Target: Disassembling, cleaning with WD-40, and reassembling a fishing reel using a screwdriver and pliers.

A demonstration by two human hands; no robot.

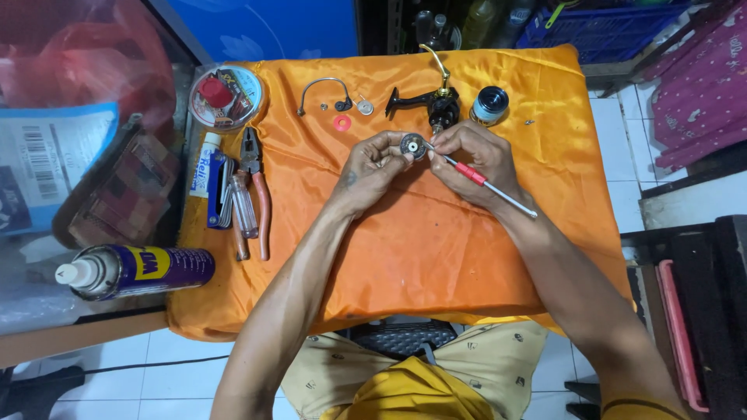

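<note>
**Ana:** Yellow cloth on the lap [412, 393] is seen closest of all, and two bare arms are stretched up from it over the counter covered with shiny orange cloth [436, 257]. What is being held?

**Ben:** A small round grey metal part with a hole in the middle [412, 145] is held up just above the orange cloth, near the far edge. It is pinched by the left hand [372, 167]. The fingers [389, 144] are curled close around its rim, almost closed.

**Ana:** And the other hand?

**Ben:** A thin metal tool with a red band [482, 180] is gripped in the right hand [475, 159]. Its fingers are closed around the shaft, and the tip is touched to the round part.

**Ana:** How can this bit be done well?

**Ben:** The round part should probably be kept very still, and the tip should be pushed softly so it is not slipped off. Tiny pieces could be lost, so the work is best kept over the cloth.

**Ana:** What else is laid out?

**Ben:** A black fishing reel body with a gold handle [432, 97] is set just behind the hands, with a round dark spool [490, 105] beside it. A small pink ring [341, 122] and a curved wire arm [323, 89] are placed to the left. Pliers with orange handles [257, 187] are laid further left, and a blue and yellow spray can [132, 271] is lying at the counter's edge.
</note>
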